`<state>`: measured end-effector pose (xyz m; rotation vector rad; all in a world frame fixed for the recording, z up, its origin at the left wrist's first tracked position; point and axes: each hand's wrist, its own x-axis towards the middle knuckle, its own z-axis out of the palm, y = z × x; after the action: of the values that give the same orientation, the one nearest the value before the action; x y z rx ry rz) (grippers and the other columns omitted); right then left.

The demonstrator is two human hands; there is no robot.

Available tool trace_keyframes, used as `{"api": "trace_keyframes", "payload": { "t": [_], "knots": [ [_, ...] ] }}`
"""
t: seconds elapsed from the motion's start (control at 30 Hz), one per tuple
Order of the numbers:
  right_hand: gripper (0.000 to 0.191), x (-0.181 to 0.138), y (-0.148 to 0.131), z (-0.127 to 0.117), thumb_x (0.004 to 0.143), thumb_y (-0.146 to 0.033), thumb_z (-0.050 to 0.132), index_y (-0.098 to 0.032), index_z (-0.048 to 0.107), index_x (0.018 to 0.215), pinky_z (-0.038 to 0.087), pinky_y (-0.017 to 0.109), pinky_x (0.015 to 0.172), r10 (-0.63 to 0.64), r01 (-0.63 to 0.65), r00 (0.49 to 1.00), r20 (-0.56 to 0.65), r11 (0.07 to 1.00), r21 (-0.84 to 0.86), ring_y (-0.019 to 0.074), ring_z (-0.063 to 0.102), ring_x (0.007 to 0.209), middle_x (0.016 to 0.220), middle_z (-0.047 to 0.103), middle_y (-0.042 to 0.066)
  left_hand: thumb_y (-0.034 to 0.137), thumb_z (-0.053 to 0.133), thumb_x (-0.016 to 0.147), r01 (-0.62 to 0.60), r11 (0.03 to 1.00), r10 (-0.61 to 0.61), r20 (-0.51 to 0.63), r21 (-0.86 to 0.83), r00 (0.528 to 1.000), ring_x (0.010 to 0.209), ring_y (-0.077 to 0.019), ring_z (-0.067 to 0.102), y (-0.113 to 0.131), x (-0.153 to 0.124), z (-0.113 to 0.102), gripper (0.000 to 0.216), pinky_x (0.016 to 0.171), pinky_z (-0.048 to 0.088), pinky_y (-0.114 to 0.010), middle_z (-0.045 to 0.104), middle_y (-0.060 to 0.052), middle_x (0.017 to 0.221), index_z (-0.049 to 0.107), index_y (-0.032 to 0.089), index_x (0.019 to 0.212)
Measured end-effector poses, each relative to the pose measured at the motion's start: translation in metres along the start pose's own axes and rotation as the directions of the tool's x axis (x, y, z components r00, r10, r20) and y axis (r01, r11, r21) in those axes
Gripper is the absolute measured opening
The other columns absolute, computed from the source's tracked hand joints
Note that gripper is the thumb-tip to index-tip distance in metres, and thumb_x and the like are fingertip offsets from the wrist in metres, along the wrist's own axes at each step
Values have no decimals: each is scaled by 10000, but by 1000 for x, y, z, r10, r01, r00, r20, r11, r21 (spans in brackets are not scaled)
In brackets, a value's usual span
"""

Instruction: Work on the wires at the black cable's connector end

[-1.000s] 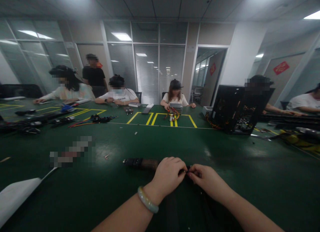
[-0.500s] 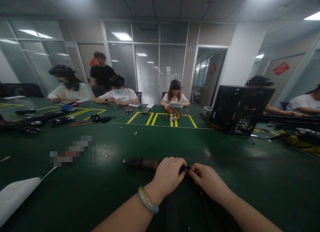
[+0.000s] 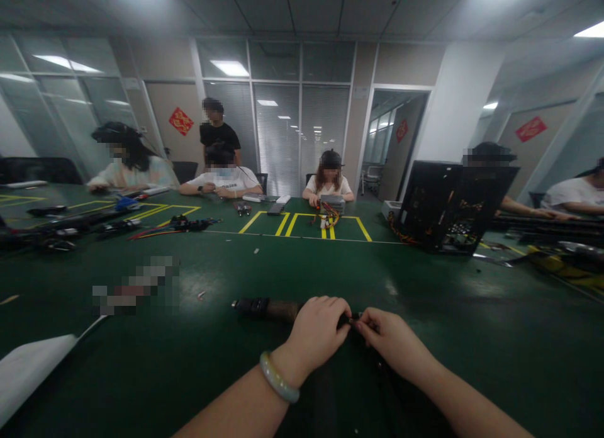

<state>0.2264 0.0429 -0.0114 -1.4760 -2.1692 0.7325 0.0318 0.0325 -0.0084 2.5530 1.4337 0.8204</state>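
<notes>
A long dark cylindrical tool [image 3: 282,310] lies across the green table in front of me, with a brownish barrel, a black collar and a small shiny tip at its left end. My left hand [image 3: 319,328], a pale green bangle [image 3: 279,378] on its wrist, is curled over the tool's right part and covers it. Close against those fingertips, my right hand [image 3: 387,337] is closed in a pinch at the tool's right end. What it pinches is small, dark and mostly hidden. A dark cord-like strip [image 3: 381,369] runs down below the right hand.
To the left are a white object with a thin cable [image 3: 38,369] and a blurred-out item [image 3: 139,286]. Black parts and wires [image 3: 184,223] lie farther back. A black computer case [image 3: 453,208] stands at the right. Several people sit around the table [image 3: 425,280]; one stands behind.
My hands and the tool hold nearly the same position. The standing person in black has moved to the right behind the seated person, uncovering a red wall decoration.
</notes>
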Motion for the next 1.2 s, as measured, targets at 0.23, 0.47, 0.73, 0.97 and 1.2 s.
{"api": "trace_keyframes", "payload": {
  "t": [0.23, 0.47, 0.73, 0.97, 1.2],
  "knots": [
    [218, 0, 1, 0, 945, -344, 517, -211, 649, 834, 367, 223, 548, -1, 1, 1000, 13, 1000, 3, 152, 617, 628, 687, 676, -16, 203, 635, 846, -19, 1000, 19, 13, -17, 1000, 911, -189, 579, 0, 0, -2, 79, 814, 405, -334, 649, 12, 939, 605, 219, 917],
    [217, -1, 1, -1, 946, -349, 515, -212, 656, 856, 367, 223, 538, 31, -32, 999, 40, 999, 5, 153, 623, 632, 704, 683, -9, 210, 606, 868, -25, 1000, 25, 38, 13, 999, 917, -186, 581, -1, 1, -1, 56, 820, 407, -336, 649, 6, 940, 617, 216, 923],
    [203, -1, 1, -2, 935, -346, 526, -210, 658, 863, 381, 222, 549, 7, -9, 998, 55, 999, 41, 154, 626, 645, 715, 684, -9, 204, 644, 846, -29, 999, 29, 25, -16, 999, 926, -182, 577, -1, 1, -1, 80, 819, 399, -329, 654, 23, 951, 619, 232, 917],
    [174, -2, -4, -5, 922, -321, 539, -209, 656, 857, 380, 222, 556, -21, 19, 999, 45, 999, 45, 153, 630, 651, 727, 689, -7, 200, 618, 859, -32, 999, 32, 37, 4, 999, 931, -186, 579, 0, 2, -2, 64, 822, 402, -327, 653, 9, 942, 626, 225, 917],
    [193, -1, 0, -2, 936, -332, 521, -216, 643, 842, 375, 220, 541, -3, 1, 999, 43, 999, 38, 150, 625, 633, 694, 677, -20, 213, 648, 841, -6, 1000, 6, 14, 11, 1000, 930, -189, 577, -1, 0, 0, 157, 836, 403, -334, 641, 17, 954, 588, 233, 984]
  ]
}}
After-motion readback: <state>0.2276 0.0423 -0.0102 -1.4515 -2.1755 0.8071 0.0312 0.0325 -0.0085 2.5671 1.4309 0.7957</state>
